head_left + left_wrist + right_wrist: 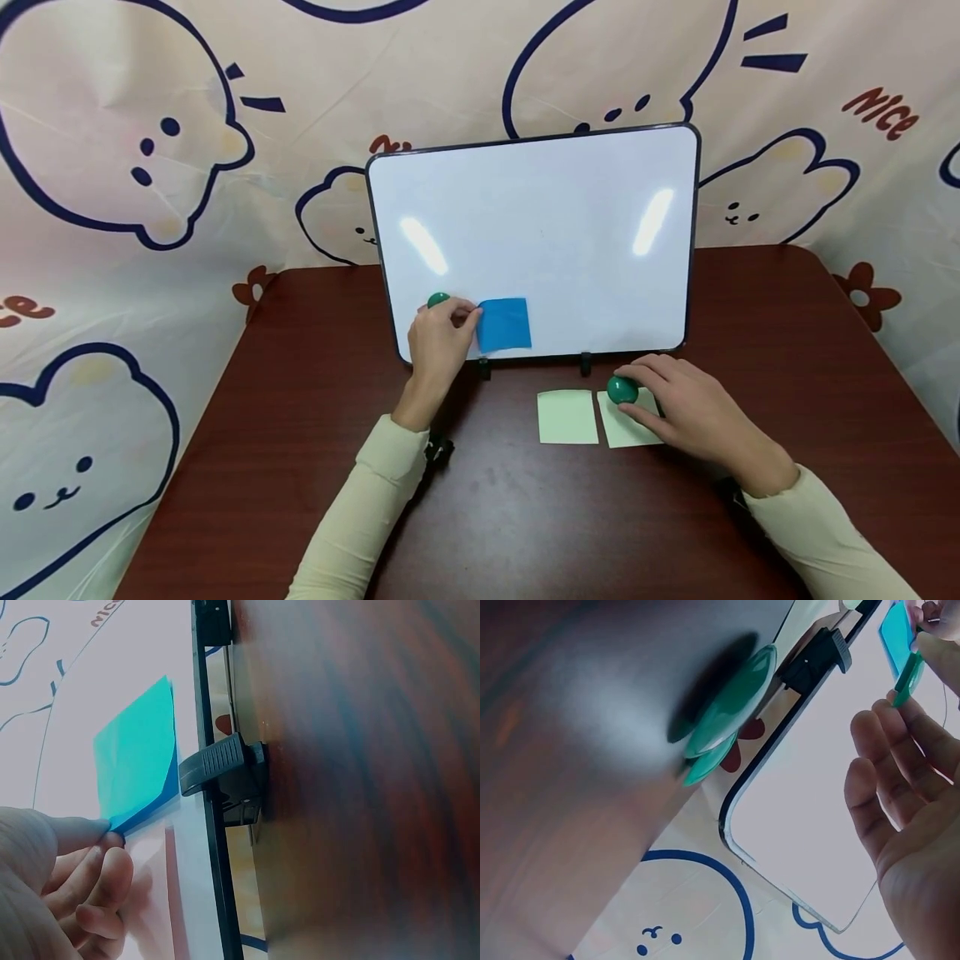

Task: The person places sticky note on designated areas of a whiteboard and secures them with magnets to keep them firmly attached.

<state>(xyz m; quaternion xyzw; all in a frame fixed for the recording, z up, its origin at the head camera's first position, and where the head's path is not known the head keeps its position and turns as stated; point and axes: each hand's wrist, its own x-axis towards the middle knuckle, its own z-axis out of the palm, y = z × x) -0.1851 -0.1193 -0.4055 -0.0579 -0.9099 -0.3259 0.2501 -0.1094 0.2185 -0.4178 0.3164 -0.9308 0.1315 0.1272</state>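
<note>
My left hand (440, 343) pinches the lower left part of a blue sticky note (505, 325) between thumb and finger. The note lies against the lower left of the whiteboard (540, 233), its edge lifted in the left wrist view. Beneath that hand, mostly hidden, a pinkish sheet (156, 900) is on the board, and a round green magnet (438, 297) shows just above the knuckles. Between thumb and fingertips, my right hand (697, 410) holds another round green magnet (622, 389), seen edge-on in the right wrist view, over a pale green sticky note (628, 423).
The whiteboard stands upright on the dark wooden table (540, 525), held by black clips (586, 363) at its lower edge. A second pale green sticky note (567, 417) lies beside the first, in front of the board. Behind hangs a cartoon-printed cloth (315, 50).
</note>
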